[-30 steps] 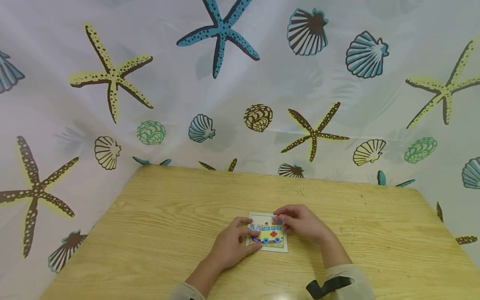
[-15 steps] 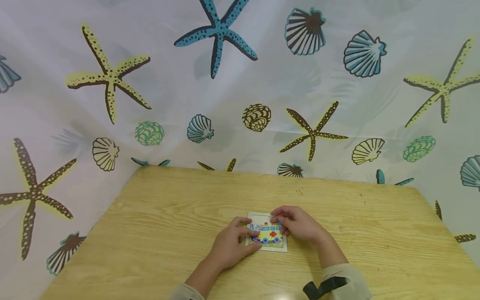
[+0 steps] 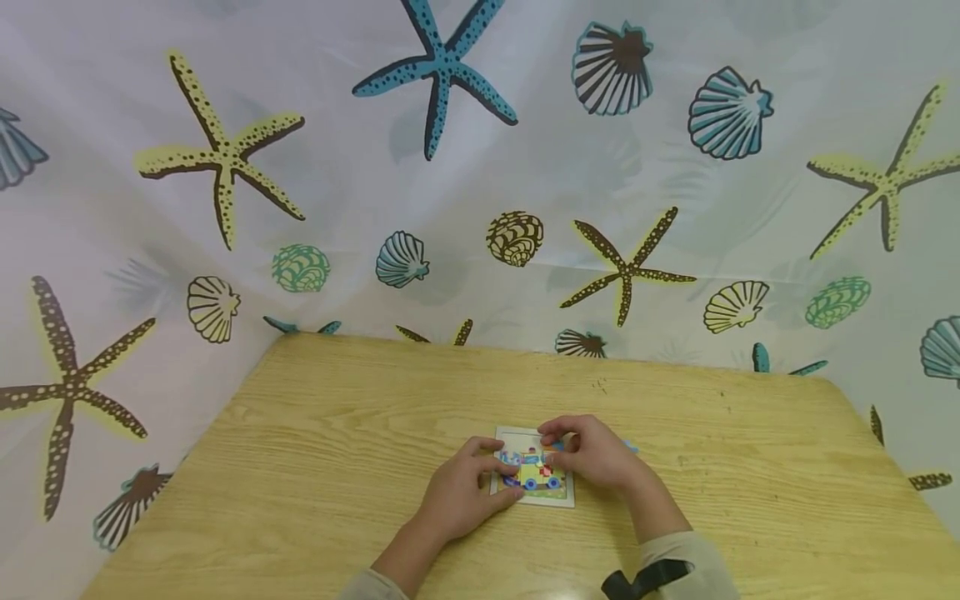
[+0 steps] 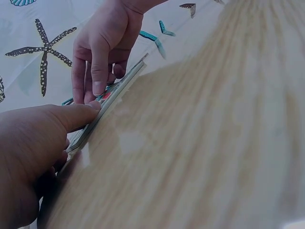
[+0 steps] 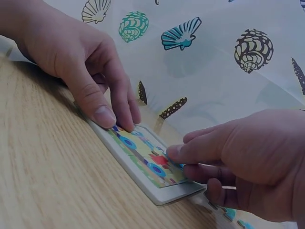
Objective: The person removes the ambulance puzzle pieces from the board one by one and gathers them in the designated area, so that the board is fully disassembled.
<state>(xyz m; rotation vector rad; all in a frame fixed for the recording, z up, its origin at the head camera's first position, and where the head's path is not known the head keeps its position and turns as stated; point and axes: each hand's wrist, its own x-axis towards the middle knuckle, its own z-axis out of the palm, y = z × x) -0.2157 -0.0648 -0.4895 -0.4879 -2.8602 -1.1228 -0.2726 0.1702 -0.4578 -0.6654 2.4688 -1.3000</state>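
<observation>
A small jigsaw puzzle in a white frame, with a yellow ambulance picture, lies flat on the table. My left hand holds its left side, thumb at the near edge and fingertips over the picture. At the upper right of the picture my right hand pinches a small blue-and-orange puzzle piece between thumb and fingers; they hide most of it. In the right wrist view, the right thumb is close above the picture beside the red cross.
Loose blue puzzle pieces lie on the wooden table just beyond the right hand. A white cloth printed with starfish and shells hangs around the table's back and sides.
My right thumb has moved in over the ambulance's windows, and the hand has shifted slightly left. A blue piece behind the right hand has come into sight. The left hand stays put.
</observation>
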